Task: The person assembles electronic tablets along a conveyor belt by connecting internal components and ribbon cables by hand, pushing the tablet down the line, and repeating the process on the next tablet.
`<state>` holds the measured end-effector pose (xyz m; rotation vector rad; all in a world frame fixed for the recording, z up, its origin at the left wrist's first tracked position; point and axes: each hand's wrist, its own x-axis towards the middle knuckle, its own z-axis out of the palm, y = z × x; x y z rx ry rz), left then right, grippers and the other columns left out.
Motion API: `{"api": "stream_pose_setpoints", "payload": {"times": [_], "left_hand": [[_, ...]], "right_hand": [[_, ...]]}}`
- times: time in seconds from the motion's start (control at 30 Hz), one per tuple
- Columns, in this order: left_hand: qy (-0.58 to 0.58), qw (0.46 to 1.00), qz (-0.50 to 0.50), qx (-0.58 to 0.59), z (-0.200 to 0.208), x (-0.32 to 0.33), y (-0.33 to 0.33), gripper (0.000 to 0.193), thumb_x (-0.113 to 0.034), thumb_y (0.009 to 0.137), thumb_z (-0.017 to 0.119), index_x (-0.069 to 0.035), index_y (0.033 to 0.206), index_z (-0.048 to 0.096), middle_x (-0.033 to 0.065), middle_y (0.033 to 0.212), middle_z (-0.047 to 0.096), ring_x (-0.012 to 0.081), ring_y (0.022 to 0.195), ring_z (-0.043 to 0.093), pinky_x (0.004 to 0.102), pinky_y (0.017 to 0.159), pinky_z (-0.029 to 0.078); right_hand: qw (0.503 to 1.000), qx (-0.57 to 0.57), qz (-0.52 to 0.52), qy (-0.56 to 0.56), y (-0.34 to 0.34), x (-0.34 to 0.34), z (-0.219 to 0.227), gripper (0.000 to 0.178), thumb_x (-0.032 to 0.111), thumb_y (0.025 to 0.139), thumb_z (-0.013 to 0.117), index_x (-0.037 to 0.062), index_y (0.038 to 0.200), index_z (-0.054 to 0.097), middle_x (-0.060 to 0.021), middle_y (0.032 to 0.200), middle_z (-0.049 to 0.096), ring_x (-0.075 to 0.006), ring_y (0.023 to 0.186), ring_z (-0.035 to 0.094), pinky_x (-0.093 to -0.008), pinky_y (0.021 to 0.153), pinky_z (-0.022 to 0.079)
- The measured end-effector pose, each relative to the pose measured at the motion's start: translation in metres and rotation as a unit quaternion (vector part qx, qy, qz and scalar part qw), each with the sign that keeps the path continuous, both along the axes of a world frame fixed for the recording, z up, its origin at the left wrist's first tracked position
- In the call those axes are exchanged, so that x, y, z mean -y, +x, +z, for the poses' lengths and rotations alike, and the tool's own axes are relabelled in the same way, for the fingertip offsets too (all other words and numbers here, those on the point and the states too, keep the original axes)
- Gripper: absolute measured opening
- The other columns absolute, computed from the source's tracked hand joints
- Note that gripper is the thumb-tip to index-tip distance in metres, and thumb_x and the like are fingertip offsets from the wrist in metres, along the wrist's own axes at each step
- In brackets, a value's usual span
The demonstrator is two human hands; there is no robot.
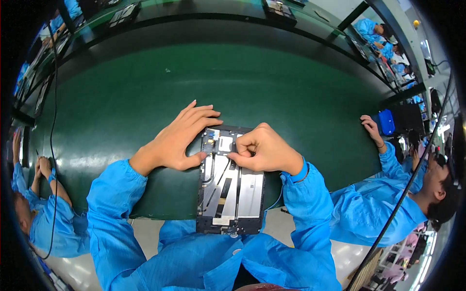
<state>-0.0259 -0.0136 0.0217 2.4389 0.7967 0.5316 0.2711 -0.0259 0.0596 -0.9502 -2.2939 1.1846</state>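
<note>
An opened tablet (250,189) lies in front of me, its inside facing up, with a black frame, silver plates, dark cables and a circuit board at its far end. Its near end reaches past the table's front edge. My left hand (177,140) has its fingers stretched out and apart beside the far left corner, the thumb touching the left edge. Over the right part of the board, my right hand (266,149) is closed in a pinch, thumb and forefinger together. Whatever lies between those fingertips is hidden.
A green table (111,111) spreads out under the tablet. A shelf (233,18) with more devices runs along its far side. Co-workers in blue sit at left and right; the right one's hand (372,130) rests by a blue object (387,122). Black cables hang at both sides.
</note>
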Motion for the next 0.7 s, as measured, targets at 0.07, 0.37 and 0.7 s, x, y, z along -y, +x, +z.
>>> {"api": "stream_pose_setpoints", "payload": {"times": [0.07, 0.37, 0.7], "left_hand": [[0.028, 0.998, 0.009, 0.049, 0.001, 0.004, 0.001, 0.079, -0.035, 0.079, 0.074, -0.004, 0.149, 0.061, 0.0242, 0.156, 0.057, 0.0463, 0.158, 0.045, 0.0684, 0.136, 0.021], [0.169, 0.974, 0.04, 0.145, -0.005, 0.047, 0.008, 0.024, -0.006, 0.07, 0.074, -0.007, 0.093, 0.079, 0.0093, 0.092, 0.069, 0.032, 0.086, 0.065, 0.0442, 0.078, 0.054], [0.211, 0.964, 0.104, 0.124, -0.001, 0.054, 0.011, 0.026, -0.004, 0.071, 0.073, -0.007, 0.095, 0.081, 0.007, 0.09, 0.072, 0.0307, 0.083, 0.066, 0.0457, 0.081, 0.056]], "right_hand": [[1.0, -0.002, -0.002, 0.001, 0.0, 0.0, 0.002, 0.047, 0.011, 0.092, 0.083, 0.0063, 0.06, 0.05, -0.0036, 0.05, 0.04, -0.0156, 0.045, 0.034, -0.0375, 0.05, 0.026], [0.999, -0.015, 0.009, 0.028, 0.001, -0.003, -0.003, 0.045, 0.01, 0.09, 0.082, 0.0064, 0.06, 0.049, -0.0063, 0.051, 0.039, -0.0219, 0.045, 0.035, -0.0399, 0.05, 0.026], [0.999, 0.017, 0.007, 0.03, 0.002, -0.003, -0.004, 0.035, 0.018, 0.082, 0.082, 0.0091, 0.06, 0.056, -0.013, 0.056, 0.055, -0.0384, 0.054, 0.058, -0.047, 0.053, 0.04]]}}
